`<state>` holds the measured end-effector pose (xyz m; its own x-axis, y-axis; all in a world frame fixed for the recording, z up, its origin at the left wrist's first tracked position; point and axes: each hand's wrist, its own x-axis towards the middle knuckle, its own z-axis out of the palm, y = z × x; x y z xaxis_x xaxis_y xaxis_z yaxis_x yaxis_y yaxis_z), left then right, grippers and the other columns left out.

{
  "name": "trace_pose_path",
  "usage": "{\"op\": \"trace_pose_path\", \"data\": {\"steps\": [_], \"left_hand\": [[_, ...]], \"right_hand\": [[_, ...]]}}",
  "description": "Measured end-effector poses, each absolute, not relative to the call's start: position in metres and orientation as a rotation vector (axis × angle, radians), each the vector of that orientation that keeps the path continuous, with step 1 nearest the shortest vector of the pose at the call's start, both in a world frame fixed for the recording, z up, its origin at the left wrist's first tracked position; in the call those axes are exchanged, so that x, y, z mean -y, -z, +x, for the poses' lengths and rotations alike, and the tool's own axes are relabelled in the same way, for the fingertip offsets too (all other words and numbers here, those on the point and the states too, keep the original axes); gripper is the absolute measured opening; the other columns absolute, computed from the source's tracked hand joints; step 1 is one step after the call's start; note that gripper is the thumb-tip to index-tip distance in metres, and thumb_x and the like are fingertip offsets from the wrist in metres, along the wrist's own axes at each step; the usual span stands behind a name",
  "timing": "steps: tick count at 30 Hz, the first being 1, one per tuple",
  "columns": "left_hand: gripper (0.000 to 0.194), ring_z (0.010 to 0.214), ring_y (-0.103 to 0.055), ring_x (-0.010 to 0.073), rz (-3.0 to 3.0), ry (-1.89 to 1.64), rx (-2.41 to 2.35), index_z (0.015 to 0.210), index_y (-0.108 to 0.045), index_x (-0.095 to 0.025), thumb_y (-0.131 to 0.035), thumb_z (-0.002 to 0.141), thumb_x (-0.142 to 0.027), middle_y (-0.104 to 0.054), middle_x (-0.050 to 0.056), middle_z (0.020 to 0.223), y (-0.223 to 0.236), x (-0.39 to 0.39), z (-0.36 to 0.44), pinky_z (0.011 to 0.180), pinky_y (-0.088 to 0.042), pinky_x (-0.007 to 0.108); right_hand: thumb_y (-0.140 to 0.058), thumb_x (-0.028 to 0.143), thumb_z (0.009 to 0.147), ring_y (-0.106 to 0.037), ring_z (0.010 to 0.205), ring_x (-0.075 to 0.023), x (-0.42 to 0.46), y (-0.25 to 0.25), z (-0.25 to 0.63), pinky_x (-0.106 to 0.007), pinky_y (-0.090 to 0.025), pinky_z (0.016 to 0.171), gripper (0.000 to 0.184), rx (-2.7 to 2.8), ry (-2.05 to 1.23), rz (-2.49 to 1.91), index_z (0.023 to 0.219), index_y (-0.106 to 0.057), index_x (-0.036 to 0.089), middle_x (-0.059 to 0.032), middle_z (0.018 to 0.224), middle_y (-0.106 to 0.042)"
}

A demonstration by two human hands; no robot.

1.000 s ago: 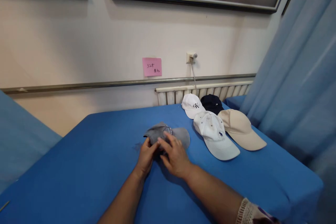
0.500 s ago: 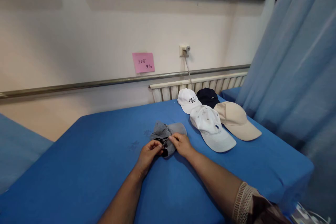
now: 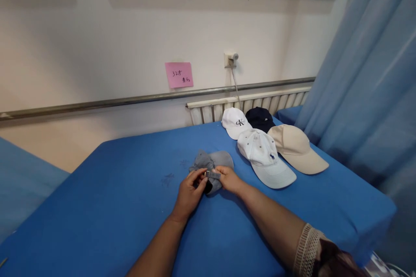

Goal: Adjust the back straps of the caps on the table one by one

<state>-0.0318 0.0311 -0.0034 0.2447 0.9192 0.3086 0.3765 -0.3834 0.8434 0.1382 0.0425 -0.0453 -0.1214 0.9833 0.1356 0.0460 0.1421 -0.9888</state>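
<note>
A grey baseball cap [image 3: 222, 160] lies on the blue-covered table, its brim pointing to the back right and its rear opening towards me. My left hand [image 3: 191, 188] pinches the cap's back strap at a small metal buckle [image 3: 207, 174]. On the strap's other side, my right hand [image 3: 228, 179] grips the grey strap [image 3: 214, 175] between thumb and fingers, stretching it level across the opening. Fingers hide part of the cap's crown. To the right of my right hand rests a pale cap with a horse logo [image 3: 264, 158], apart from it.
Behind the pale cap sit a white cap [image 3: 234, 122], a navy cap [image 3: 260, 118] and a beige cap [image 3: 297, 149]. The blue table cover [image 3: 97, 207] reaches the wall with a radiator [image 3: 208, 114]. A blue curtain [image 3: 364, 86] hangs at the right.
The strap and its buckle now show plainly between my hands, drawn straight. My left fingers have shifted slightly right and up onto the buckle. The other caps have not moved on the table.
</note>
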Motion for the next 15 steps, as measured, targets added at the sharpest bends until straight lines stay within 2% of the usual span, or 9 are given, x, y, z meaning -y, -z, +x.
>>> {"op": "trace_pose_path", "data": {"steps": [4,6,11,15], "left_hand": [[0.023,0.101,-0.062,0.0234,2.176,-1.101,-1.21,0.104,-0.073,-0.024,-0.062,0.085,-0.031,-0.068,0.007,0.106,-0.004,-0.028,-0.033,0.094,-0.048,0.037],[0.021,0.106,-0.062,0.0237,2.257,-1.073,-1.215,0.104,-0.072,-0.025,-0.06,0.087,-0.03,-0.068,0.007,0.111,-0.005,-0.029,-0.034,0.097,-0.046,0.037],[0.021,0.094,-0.067,0.0211,2.433,-0.861,-1.268,0.104,-0.068,-0.023,-0.051,0.092,-0.028,-0.072,0.004,0.103,0.001,-0.033,-0.039,0.086,-0.051,0.035],[0.021,0.09,-0.069,0.0204,2.508,-0.778,-1.371,0.105,-0.066,-0.023,-0.049,0.094,-0.027,-0.074,0.004,0.102,0.005,-0.034,-0.039,0.081,-0.052,0.033]], "right_hand": [[-0.051,0.045,0.088,-0.04,0.051,-0.0107,-0.043,0.046,0.139,-0.021,-0.033,0.05,0.036,1.432,-1.142,-1.066,0.062,-0.053,0.02,0.0057,0.051,-0.044],[-0.053,0.042,0.087,-0.042,0.056,-0.0107,-0.043,0.047,0.139,-0.021,-0.033,0.054,0.033,1.449,-1.102,-1.069,0.063,-0.054,0.019,0.0051,0.056,-0.047],[-0.051,0.036,0.09,-0.043,0.058,-0.0111,-0.04,0.049,0.138,-0.023,-0.031,0.057,0.029,1.586,-0.87,-1.162,0.067,-0.055,0.019,0.0043,0.059,-0.05],[-0.049,0.037,0.091,-0.044,0.057,-0.0116,-0.039,0.05,0.137,-0.024,-0.031,0.055,0.031,1.589,-0.843,-1.181,0.067,-0.055,0.019,0.0039,0.058,-0.05]]}}
